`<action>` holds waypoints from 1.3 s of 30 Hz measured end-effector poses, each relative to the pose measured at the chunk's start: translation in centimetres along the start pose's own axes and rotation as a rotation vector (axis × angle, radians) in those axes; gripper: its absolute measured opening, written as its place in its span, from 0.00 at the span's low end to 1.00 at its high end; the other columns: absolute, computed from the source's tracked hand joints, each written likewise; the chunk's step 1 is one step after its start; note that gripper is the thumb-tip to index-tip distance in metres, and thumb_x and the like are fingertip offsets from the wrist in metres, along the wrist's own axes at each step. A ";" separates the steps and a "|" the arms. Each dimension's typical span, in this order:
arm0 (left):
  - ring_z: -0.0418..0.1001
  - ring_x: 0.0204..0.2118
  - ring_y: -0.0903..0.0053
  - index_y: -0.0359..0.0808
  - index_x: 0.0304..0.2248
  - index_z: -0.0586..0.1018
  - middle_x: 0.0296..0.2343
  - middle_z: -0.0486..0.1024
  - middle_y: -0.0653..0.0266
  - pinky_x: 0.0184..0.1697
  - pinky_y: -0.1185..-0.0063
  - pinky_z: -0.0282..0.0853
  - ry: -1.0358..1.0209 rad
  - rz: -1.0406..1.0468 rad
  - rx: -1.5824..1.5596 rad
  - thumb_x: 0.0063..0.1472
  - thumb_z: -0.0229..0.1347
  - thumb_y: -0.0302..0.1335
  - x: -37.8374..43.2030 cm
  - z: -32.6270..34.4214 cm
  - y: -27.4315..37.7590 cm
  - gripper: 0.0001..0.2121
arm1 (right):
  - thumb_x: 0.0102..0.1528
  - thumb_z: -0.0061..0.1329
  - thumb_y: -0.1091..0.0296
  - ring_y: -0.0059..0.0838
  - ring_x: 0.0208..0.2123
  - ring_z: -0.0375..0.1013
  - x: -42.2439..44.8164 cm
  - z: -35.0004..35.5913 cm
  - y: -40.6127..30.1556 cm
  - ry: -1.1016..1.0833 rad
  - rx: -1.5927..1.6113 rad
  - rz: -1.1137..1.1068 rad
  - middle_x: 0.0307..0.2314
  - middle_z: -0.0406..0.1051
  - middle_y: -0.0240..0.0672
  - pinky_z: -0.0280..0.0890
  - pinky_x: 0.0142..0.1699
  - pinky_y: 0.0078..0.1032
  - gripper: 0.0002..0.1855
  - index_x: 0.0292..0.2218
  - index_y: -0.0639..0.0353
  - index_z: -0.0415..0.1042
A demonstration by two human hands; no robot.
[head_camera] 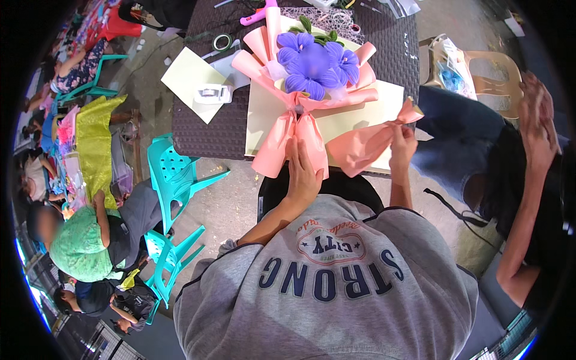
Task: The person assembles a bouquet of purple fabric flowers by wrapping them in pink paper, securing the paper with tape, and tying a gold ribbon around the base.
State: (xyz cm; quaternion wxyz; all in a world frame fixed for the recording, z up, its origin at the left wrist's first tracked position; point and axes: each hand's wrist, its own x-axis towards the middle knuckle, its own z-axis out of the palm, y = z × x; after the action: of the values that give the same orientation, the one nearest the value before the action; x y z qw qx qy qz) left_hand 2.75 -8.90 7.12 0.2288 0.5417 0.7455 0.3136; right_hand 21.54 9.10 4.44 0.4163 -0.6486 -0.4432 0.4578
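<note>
A bouquet of purple fuzzy-stemmed flowers (310, 67), with green leaves, lies on the table in salmon-pink wrapping paper (261, 58). The wrap is gathered at a narrow waist, and its paper tails (276, 144) fan out towards me. My left hand (303, 173) rests flat on these tails, fingers extended and thumb apart. To the right, my right hand (403, 145) pinches a separate gathered piece of pink paper (364, 146) just below its bunched neck. Cream paper sheets (382, 99) lie beneath the bouquet and the loose piece.
The brown woven-pattern table (202, 130) also carries a white tape dispenser (213, 94), green tape roll (222, 42) and pink glue gun (258, 17). Turquoise chairs (173, 168) stand left. At right are a person's arm (533, 148) and a beige chair (495, 58) with a bag.
</note>
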 end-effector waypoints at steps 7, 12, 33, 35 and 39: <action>0.42 0.54 0.41 0.30 0.55 0.49 0.54 0.41 0.41 0.53 0.62 0.51 -0.195 0.025 0.247 0.49 0.53 0.25 -1.5 0.9 -1.9 0.35 | 0.51 0.41 0.68 0.12 0.17 0.65 -3.6 1.6 -8.8 -0.532 0.234 0.315 0.19 0.65 0.24 0.60 0.21 0.08 0.07 0.30 0.60 0.67; 0.57 0.52 0.62 0.35 0.52 0.59 0.51 0.56 0.54 0.50 0.72 0.58 -0.334 -0.320 -0.380 0.49 0.56 0.33 -0.7 -3.9 0.6 0.32 | 0.50 0.45 0.67 0.11 0.22 0.65 -7.4 7.5 -7.3 -0.806 0.205 0.344 0.22 0.67 0.25 0.61 0.24 0.10 0.07 0.30 0.60 0.66; 0.71 0.29 0.80 0.30 0.40 0.71 0.30 0.72 0.60 0.32 0.83 0.67 -0.158 -0.089 -0.346 0.48 0.57 0.22 5.3 -9.0 -5.1 0.17 | 0.49 0.51 0.63 0.21 0.19 0.67 -10.4 13.7 -4.7 -0.566 -0.249 -0.220 0.17 0.69 0.37 0.62 0.26 0.21 0.13 0.27 0.67 0.70; 0.71 0.28 0.79 0.29 0.40 0.71 0.30 0.72 0.60 0.31 0.82 0.67 -0.199 -0.164 -0.414 0.47 0.57 0.21 5.4 -8.9 -4.5 0.17 | 0.50 0.50 0.63 0.20 0.19 0.66 -10.2 13.2 -4.5 -0.570 -0.189 -0.228 0.17 0.69 0.36 0.62 0.27 0.20 0.13 0.28 0.66 0.70; 0.71 0.32 0.75 0.30 0.43 0.68 0.33 0.72 0.57 0.35 0.80 0.67 -0.078 0.032 -0.290 0.48 0.57 0.24 6.7 -7.8 -7.4 0.21 | 0.52 0.49 0.67 0.16 0.23 0.67 -10.5 13.4 -4.0 -0.558 -0.197 -0.209 0.21 0.71 0.34 0.63 0.30 0.17 0.11 0.32 0.67 0.69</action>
State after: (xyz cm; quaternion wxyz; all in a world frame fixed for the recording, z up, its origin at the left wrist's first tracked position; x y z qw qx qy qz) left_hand -9.56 -5.83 7.22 0.3284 0.5264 0.6744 0.4004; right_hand 5.90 1.95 7.44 0.2586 -0.4863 -0.6467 0.5276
